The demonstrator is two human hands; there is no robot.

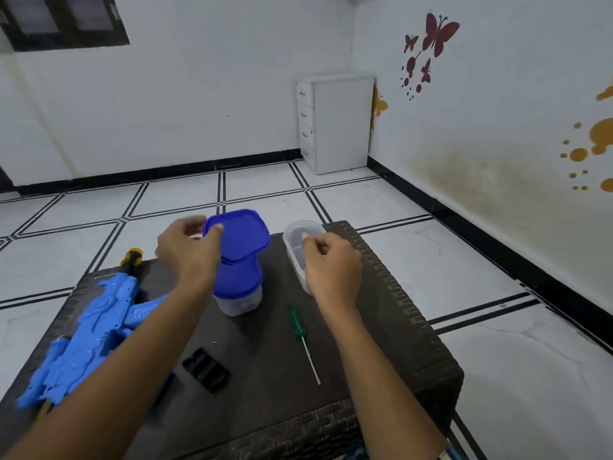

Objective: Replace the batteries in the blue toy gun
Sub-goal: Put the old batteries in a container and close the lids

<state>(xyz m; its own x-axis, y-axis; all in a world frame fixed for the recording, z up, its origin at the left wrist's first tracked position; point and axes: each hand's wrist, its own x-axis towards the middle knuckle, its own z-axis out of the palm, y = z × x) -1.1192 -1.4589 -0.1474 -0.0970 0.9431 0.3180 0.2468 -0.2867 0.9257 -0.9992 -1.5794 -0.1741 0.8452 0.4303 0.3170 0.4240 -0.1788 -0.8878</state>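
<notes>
The blue toy gun (pixel 89 336) lies on the left of the dark wicker table (pixel 381 327), partly under my left forearm. My left hand (pixel 189 250) pinches the edge of a blue lid (pixel 238 234), held tilted above a blue-lidded clear tub (pixel 237 290). My right hand (pixel 328 263) has its fingers curled at the near rim of an open clear container (pixel 303 237) and covers its near end. What lies inside that container is blurred. A black battery cover (pixel 205 370) lies in front of the gun. Near it lies a tiny screw (pixel 215 342).
A green-handled screwdriver (pixel 300 330) lies between my forearms, tip toward me. A yellow and black tool handle (pixel 132 257) sticks out behind the gun. A white drawer unit (pixel 335 124) stands in the far corner. Tiled floor surrounds the table.
</notes>
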